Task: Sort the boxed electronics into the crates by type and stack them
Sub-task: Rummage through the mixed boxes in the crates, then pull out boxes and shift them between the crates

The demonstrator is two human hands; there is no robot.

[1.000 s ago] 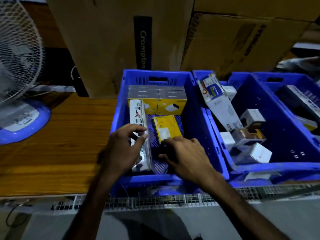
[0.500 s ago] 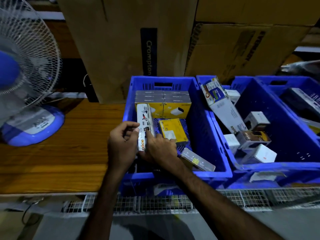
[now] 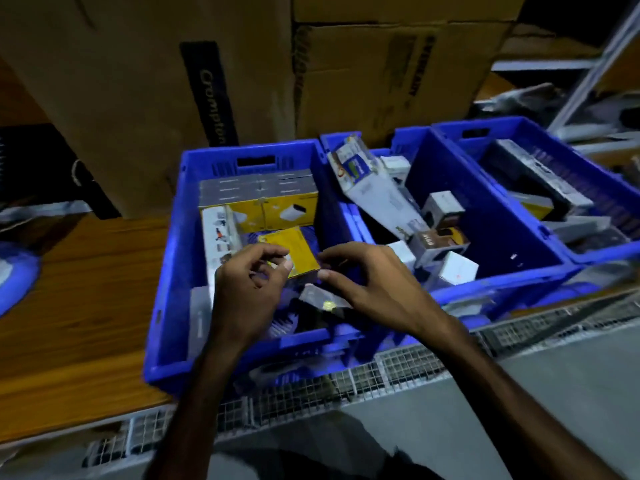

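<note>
A wire-mesh ledge point(image 3: 346, 379) is seen nearest, along the front edge of the wooden desk point(image 3: 69, 306). Just beyond it, both hands are held over the near half of the left blue crate point(image 3: 166, 306). The fingers of the left hand point(image 3: 246, 292) are curled with thumb and fingertips drawn together; whether anything is pinched cannot be told. The fingers of the right hand point(image 3: 374, 282) are bent over a small grey packet point(image 3: 320, 297), but whether it is gripped cannot be told through the blur. A flat yellow box point(image 3: 294, 249) is laid on the crate floor just past the fingertips, and a long white box point(image 3: 220, 237) is stood along the left wall. Stacked yellow-and-grey boxes point(image 3: 259, 199) are packed against the far wall. To the right, jumbled white boxes point(image 3: 450, 268) are held in the middle crate point(image 3: 519, 271); a third crate point(image 3: 588, 188) is set farther right. Brown cartons point(image 3: 138, 98) are stacked behind.
</note>
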